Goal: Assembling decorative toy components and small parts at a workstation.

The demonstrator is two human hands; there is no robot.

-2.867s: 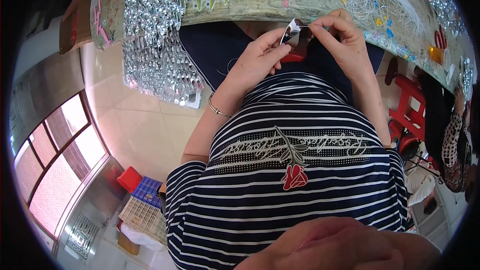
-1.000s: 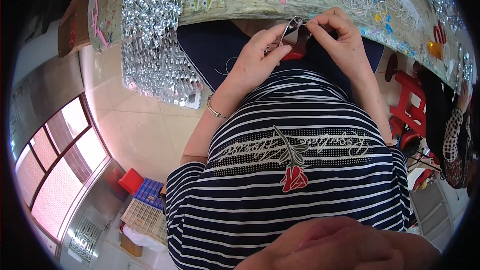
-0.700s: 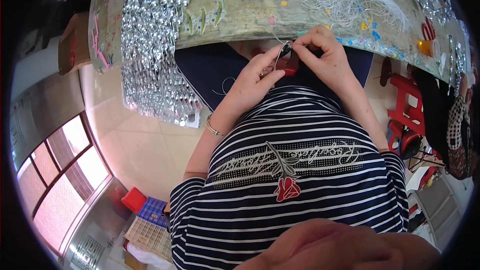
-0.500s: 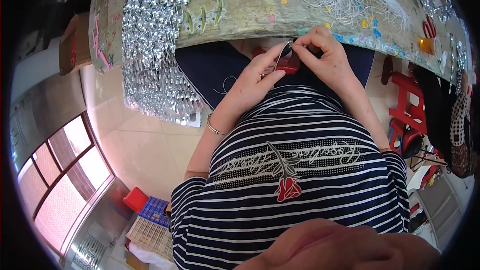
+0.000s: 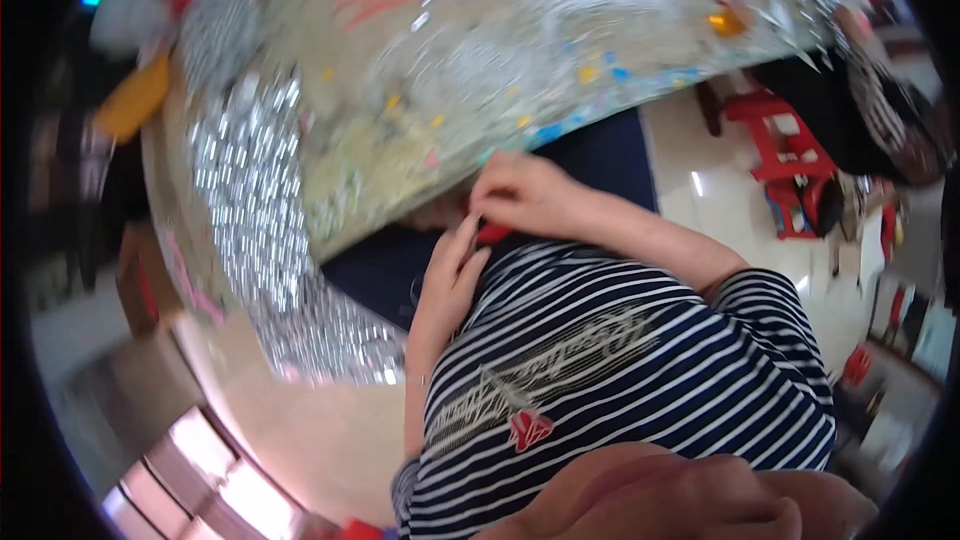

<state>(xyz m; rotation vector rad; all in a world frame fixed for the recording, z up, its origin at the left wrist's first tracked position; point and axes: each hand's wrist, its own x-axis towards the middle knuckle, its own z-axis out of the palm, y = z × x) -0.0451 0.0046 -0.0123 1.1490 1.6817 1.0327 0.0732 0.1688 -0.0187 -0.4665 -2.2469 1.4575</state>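
The picture is blurred by motion. My right hand (image 5: 525, 195) is curled at the near edge of the work table (image 5: 420, 70), its fingertips meeting those of my left hand (image 5: 450, 275), which reaches up from below with its fingers stretched out. A small red thing (image 5: 490, 233) shows just under where the fingers meet. Whatever is pinched between the hands is hidden or too blurred to make out. A thin bracelet sits on my left wrist. My striped shirt (image 5: 620, 360) fills the lower middle.
Masses of small shiny silver pieces (image 5: 250, 180) cover the table's left side and hang over its edge. White cords and coloured bits (image 5: 590, 30) lie on its top. A red plastic stool (image 5: 780, 140) stands on the tiled floor at right.
The view has swung sharply and tilted, so the table now sits higher and to the left. Both hands have stayed together at the table edge, the left now lower than the right.
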